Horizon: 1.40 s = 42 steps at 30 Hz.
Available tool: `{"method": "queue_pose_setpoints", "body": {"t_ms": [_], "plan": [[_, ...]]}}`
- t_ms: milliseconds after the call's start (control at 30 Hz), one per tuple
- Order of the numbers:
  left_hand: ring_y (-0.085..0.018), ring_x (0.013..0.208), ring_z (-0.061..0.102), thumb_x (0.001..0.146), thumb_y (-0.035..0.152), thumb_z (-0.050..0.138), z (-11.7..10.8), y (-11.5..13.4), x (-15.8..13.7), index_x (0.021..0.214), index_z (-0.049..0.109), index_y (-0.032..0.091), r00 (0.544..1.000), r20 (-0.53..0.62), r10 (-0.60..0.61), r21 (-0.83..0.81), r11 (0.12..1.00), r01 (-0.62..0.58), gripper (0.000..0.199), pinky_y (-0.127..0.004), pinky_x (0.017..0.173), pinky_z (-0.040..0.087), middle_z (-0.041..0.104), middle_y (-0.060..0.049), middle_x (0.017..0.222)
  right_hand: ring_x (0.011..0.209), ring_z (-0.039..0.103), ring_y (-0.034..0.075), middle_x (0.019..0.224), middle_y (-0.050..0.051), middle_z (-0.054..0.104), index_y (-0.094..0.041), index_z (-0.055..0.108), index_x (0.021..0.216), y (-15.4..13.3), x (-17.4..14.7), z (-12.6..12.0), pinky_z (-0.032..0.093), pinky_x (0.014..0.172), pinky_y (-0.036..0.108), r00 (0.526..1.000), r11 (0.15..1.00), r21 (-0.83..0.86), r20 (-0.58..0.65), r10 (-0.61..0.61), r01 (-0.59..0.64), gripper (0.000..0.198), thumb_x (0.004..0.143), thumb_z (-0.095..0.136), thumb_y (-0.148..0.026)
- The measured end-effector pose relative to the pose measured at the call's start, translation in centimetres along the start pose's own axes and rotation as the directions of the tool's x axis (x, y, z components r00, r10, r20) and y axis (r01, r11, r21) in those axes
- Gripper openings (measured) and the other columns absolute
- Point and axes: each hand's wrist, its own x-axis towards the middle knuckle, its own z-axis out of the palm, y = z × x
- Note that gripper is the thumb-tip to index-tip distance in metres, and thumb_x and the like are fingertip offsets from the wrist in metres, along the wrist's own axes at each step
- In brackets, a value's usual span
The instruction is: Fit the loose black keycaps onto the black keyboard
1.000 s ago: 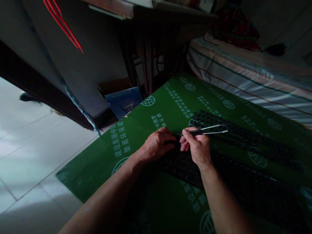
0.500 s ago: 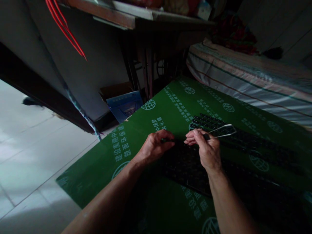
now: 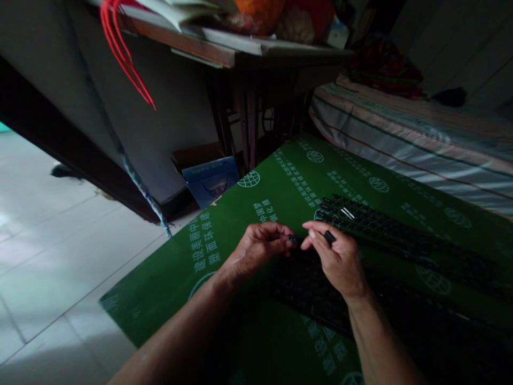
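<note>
My left hand (image 3: 262,241) pinches a small black keycap (image 3: 293,240) between thumb and fingertips, above the near end of a dark keyboard (image 3: 308,289). Close by on the right is my right hand (image 3: 334,251), its thumb and forefinger pointing toward the keycap. Tucked in that hand is a wire keycap puller (image 3: 329,237); its black handle shows between the fingers, and its bright wire ends stick out away from me. Beyond the hands lie rows of black keycaps (image 3: 368,216). Shadow hides most detail on the keyboard.
A green printed board (image 3: 160,289) lies under everything. Behind it stands a wooden table (image 3: 224,56) with red cords (image 3: 128,64) hanging down. A blue box (image 3: 210,179) is beneath it. At right is a bed with a striped sheet (image 3: 401,144).
My right hand has turned, so the puller's wire now points away from me rather than to the right. The keycap in my left hand shows more clearly. The view has shifted slightly.
</note>
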Motion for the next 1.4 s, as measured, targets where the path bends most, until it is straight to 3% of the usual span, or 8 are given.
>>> {"method": "queue_pose_setpoints", "body": {"t_ms": [267,867,1400], "plan": [[-0.009,0.057,0.055,0.064,0.022,0.073,0.25,0.28,0.02,0.081,0.067,0.012,1.0,0.005,0.001,0.004,1.0,-0.001,0.02,-0.023,0.059,0.043,0.064,0.0,0.067,0.051,0.052,0.009,0.054,-0.005,0.055,-0.017,0.063,0.096,0.08,-0.04,0.51,0.042,0.054,0.018,0.988,0.999,-0.031,0.152,0.03,-0.026,0.018,0.087,0.048,-0.025],[-0.008,0.057,0.054,0.06,0.02,0.076,0.26,0.11,0.13,0.076,0.065,0.013,0.997,-0.075,-0.002,-0.06,0.998,-0.003,0.021,-0.022,0.058,0.044,0.063,0.001,0.069,0.045,0.047,0.008,0.048,-0.007,0.05,-0.018,0.059,0.086,0.13,0.04,0.67,0.039,0.049,0.018,0.986,0.996,-0.056,0.145,0.082,-0.074,0.012,0.085,0.049,-0.025],[-0.008,0.058,0.051,0.06,0.021,0.074,0.13,0.16,0.11,0.073,0.068,0.014,0.992,-0.125,0.0,0.01,1.0,0.001,0.016,-0.022,0.059,0.04,0.062,0.0,0.066,0.045,0.047,0.009,0.046,-0.006,0.048,-0.018,0.058,0.08,-0.22,0.07,0.74,0.039,0.048,0.019,0.977,0.991,-0.066,0.17,0.127,-0.118,0.012,0.083,0.049,-0.027]]}}
